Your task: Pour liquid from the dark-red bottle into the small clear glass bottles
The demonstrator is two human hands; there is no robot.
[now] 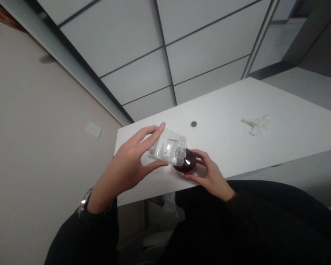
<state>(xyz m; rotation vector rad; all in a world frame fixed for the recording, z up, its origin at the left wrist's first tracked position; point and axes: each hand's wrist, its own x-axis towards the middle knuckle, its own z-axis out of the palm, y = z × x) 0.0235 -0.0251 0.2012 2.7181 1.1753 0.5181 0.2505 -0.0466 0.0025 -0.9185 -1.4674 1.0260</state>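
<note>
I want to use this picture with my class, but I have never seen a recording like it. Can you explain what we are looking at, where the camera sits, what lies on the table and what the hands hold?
There is no machine here: a person in dark sleeves works with two bare hands. The single picture comes from a camera worn on that person's head, looking forward and down, so the room appears tilted. The left hand, with a wristwatch on its wrist, holds a clear plastic package between thumb and fingers. The right hand grips a dark, rounded, glossy object just under the package. Below is a white table. On it lie a small dark round disc and a crumpled whitish scrap. What the package contains is too blurred to tell.
</note>
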